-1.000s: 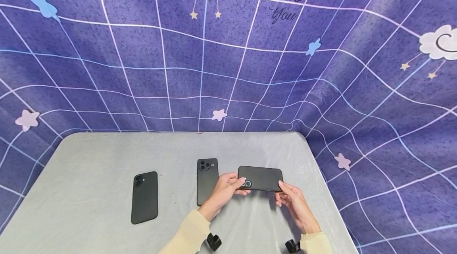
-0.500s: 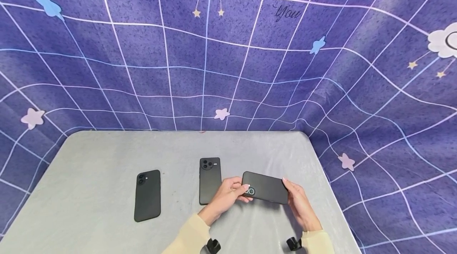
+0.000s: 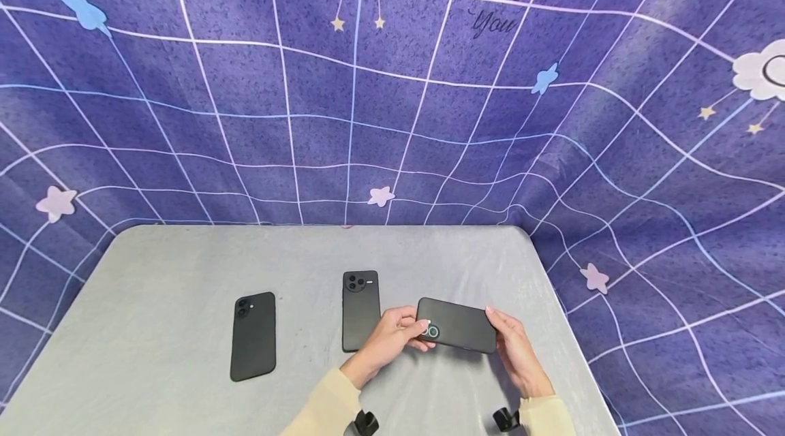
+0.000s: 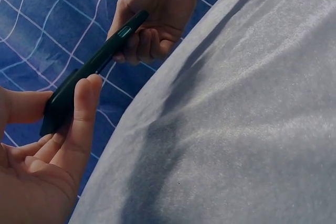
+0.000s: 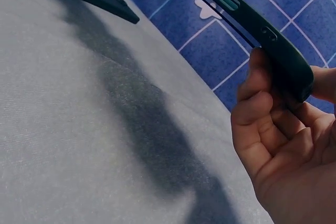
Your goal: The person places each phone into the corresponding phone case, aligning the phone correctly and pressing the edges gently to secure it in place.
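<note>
A black smartphone [image 3: 460,330] is held sideways above the table, its back with round camera rings turned up in the head view. My left hand [image 3: 388,339] pinches its camera end, thumb on the back and fingers beneath. At the other end, my right hand [image 3: 520,357] grips the corner. In the left wrist view the phone [image 4: 100,53] appears edge-on, raised off the cloth. The right wrist view shows slots along the side of the phone [image 5: 254,22], with a thin dark strip along its lower side. Its screen face is hidden in the head view.
A second black phone [image 3: 360,317] lies back up just beside my left hand. Farther left lies a third black phone [image 3: 253,337], slightly tilted. Grey cloth covers the table [image 3: 184,266], and a purple-blue gridded curtain [image 3: 319,95] hangs behind and to the right.
Both hands have brought the held phone slightly nearer me and turned it, its right end dropping lower in the head view. My right fingers have shifted along that end. The other phones stay put.
</note>
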The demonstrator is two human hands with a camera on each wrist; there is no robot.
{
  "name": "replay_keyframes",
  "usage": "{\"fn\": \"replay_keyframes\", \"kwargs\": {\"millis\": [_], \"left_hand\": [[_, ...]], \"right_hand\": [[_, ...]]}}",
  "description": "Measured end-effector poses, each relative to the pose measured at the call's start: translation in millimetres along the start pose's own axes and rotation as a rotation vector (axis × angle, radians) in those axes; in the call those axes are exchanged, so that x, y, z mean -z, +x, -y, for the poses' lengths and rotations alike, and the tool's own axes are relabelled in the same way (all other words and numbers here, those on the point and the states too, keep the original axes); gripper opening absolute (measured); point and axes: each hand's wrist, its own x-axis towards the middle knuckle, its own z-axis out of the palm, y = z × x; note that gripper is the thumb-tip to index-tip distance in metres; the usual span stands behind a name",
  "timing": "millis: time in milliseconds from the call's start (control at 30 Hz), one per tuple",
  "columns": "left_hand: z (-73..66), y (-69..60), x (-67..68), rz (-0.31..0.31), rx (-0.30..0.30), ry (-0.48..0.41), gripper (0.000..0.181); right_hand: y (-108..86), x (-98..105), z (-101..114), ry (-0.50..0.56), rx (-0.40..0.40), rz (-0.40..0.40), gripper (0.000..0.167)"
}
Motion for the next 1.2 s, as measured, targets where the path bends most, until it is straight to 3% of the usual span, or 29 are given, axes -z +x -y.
{"fn": "replay_keyframes", "kwargs": {"millis": [333, 533, 700, 1200], "left_hand": [[-1.5, 2.4, 3.6, 0.012, 0.058, -0.021, 0.031], [-7.9, 5.2, 2.5, -0.085, 0.070, 0.113, 0.041], [-8.0, 5.3, 2.0, -0.112, 0.071, 0.178, 0.033], [-5.6, 4.3, -1.8, -0.154, 0.043, 0.247, 0.026]], "right_hand": [[-1.6, -2, -1, -0.005, -0.016, -0.038, 0.032], [-4.1, -1, 0, -0.019, -0.013, 0.053, 0.033], [-4.6, 2, -2, -0.022, -0.007, 0.153, 0.034], [-9.1, 4, -6, -0.006, -0.014, 0.177, 0.033]]}}
